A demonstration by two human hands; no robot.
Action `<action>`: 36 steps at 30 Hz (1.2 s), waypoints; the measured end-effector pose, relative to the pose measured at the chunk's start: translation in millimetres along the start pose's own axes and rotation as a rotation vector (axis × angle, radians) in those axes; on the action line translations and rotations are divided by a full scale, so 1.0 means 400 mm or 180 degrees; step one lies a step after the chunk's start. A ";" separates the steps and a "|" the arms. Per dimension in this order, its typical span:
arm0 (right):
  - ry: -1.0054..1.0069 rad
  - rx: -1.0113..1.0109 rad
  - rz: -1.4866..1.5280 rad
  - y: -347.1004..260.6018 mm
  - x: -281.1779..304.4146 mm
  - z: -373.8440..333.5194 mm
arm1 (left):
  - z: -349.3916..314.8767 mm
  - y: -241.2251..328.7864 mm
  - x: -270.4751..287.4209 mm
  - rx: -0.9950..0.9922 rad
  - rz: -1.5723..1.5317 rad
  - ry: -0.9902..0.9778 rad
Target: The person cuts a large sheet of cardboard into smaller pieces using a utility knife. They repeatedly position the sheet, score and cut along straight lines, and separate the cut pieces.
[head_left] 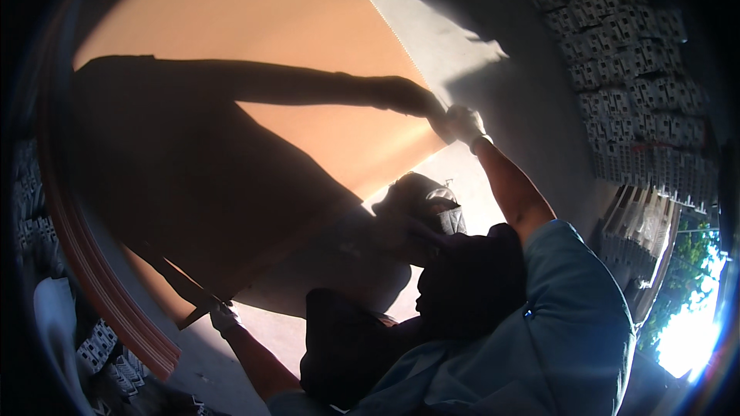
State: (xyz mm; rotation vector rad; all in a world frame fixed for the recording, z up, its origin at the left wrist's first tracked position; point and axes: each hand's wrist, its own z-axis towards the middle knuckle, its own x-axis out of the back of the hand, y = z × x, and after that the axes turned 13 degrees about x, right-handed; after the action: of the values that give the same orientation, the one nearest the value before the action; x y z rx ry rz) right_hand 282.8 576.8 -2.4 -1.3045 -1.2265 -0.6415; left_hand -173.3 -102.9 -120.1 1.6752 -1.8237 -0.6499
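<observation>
A large, flat orange-tan sheet with a finely toothed edge stretches out in front of me. My right hand, in a white glove, is closed on its near right corner. At the near left corner, my left hand, also in a white glove, grips the sheet; its fingers are partly lost in shade. A dark shadow with an outstretched arm covers much of the sheet. Below it, my dark clothing and a dark shoe show against the sunlit floor.
Along the left runs a stack of long reddish-brown strips or sheet edges. Stacked pale profiles with slotted ends rise on the right, and similar pieces lie at lower left. The floor is pale grey. Strong sunlight enters at lower right.
</observation>
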 end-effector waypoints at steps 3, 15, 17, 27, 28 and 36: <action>-0.0344 0.0179 0.0072 0.030 -0.009 0.011 | -0.025 0.012 -0.030 -0.0923 0.1006 -0.0118; -0.0380 0.0347 0.0183 0.138 0.025 0.012 | -0.282 0.119 -0.189 0.1051 0.0810 0.1515; -0.0697 0.0338 0.0446 0.101 0.108 -0.030 | -0.387 0.142 -0.207 0.1006 0.1139 0.1552; -0.2424 -0.0304 0.0645 -0.136 0.613 -0.252 | -0.951 0.387 -0.226 0.1922 0.2419 0.0419; -0.2476 -0.0554 0.0901 -0.154 0.674 -0.266 | -1.001 0.426 -0.230 0.1843 0.2319 0.0347; -0.2640 -0.0450 0.1143 -0.345 1.185 -0.243 | -1.391 0.833 -0.324 0.1610 0.1867 0.0155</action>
State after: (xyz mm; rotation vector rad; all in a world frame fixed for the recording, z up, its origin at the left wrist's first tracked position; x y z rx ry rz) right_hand 329.0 581.2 498.8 -1.9485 -1.5453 0.1106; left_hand -18.2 73.2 498.2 1.2927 -2.4200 0.1120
